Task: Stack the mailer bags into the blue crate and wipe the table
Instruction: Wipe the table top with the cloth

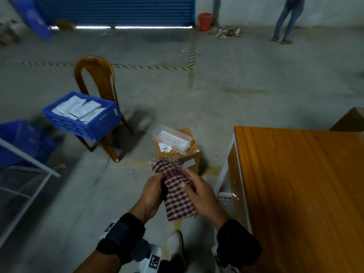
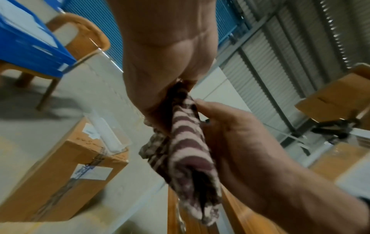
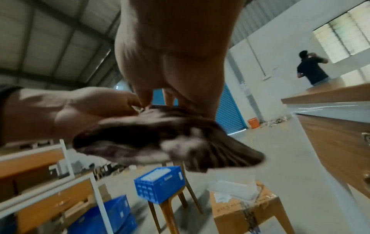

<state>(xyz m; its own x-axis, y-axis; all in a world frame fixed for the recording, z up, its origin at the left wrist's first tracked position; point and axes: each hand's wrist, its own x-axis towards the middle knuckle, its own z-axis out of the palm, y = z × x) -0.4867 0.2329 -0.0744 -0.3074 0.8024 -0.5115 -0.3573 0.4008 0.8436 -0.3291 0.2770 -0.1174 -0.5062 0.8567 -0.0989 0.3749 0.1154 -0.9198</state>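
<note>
Both hands hold a checked cloth (image 1: 178, 191) in the air, near and just left of the wooden table (image 1: 299, 190). Left hand (image 1: 152, 191) grips the cloth's left edge w/ fingers curled round it; right hand (image 1: 201, 194) pinches the right side, thumb on top. Cloth hangs bunched btwn them, lower end loose. Blue crate (image 1: 86, 123) sits on a brown plastic chair (image 1: 98, 75) far left, w/ white mailer bags (image 1: 78, 110) lying inside in a loose pile. Cardboard box (image 1: 183, 154) stands on the floor btwn chair and table, a clear plastic tray (image 1: 172, 137) on top. More blue crates (image 1: 17, 140) at far left. Another person (image 1: 287, 18) stands well apart by the far wall, near an orange bucket (image 1: 205, 21).
</note>
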